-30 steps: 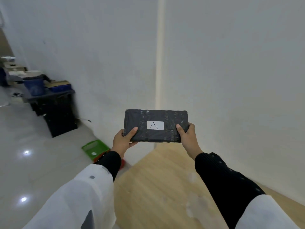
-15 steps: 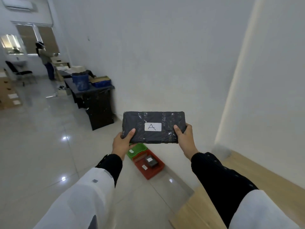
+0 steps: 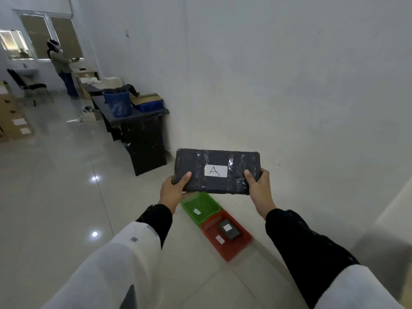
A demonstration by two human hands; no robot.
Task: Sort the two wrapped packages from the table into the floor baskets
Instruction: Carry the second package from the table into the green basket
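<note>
Baskets (image 3: pixel 215 221) nearer, package (image 3: pixel 217 171) aloft.

1. Below your fingers lies a glossy tiled floor (image 3: pixel 55 208).
2. Just under your left fingertips a green basket (image 3: pixel 200 209) sits on it.
3. A red basket (image 3: pixel 231 244) touches the green one, nearer you, along the wall.

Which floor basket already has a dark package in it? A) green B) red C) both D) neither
B: a small dark package with a white label lies inside the red basket, while the green basket next to it shows only a small white tag on its floor.
</note>
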